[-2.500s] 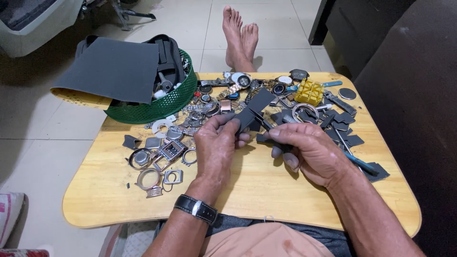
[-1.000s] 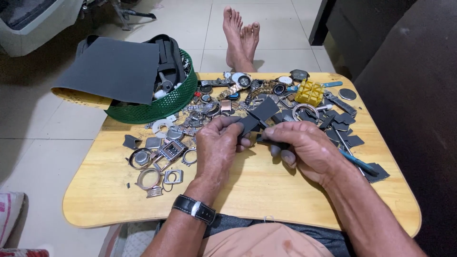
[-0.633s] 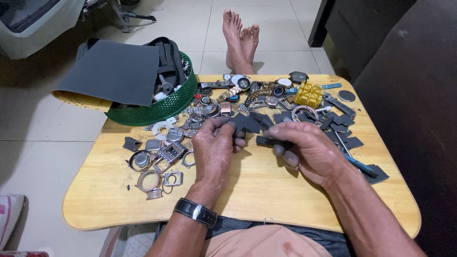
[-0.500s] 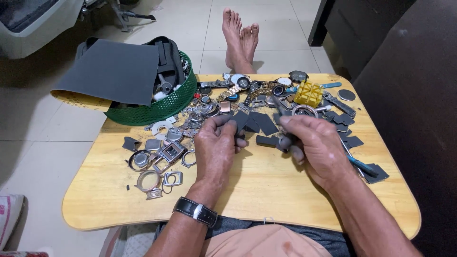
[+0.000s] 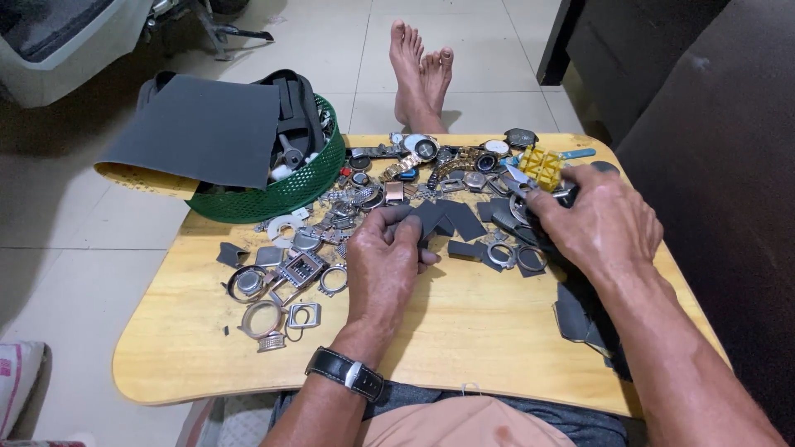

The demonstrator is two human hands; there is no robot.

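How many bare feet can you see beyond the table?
2: the left-hand foot and the right-hand foot lie side by side on the tiled floor past the wooden table, heels hidden behind its far edge.

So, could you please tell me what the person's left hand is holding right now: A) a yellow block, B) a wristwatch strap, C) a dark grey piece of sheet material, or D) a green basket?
C: the left hand pinches a dark grey sheet piece between thumb and fingers, just above the wooden table.

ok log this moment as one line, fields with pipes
left hand: pinching grey sandpaper scrap | right hand: over watch parts beside yellow block | surface: wooden table | green basket at left
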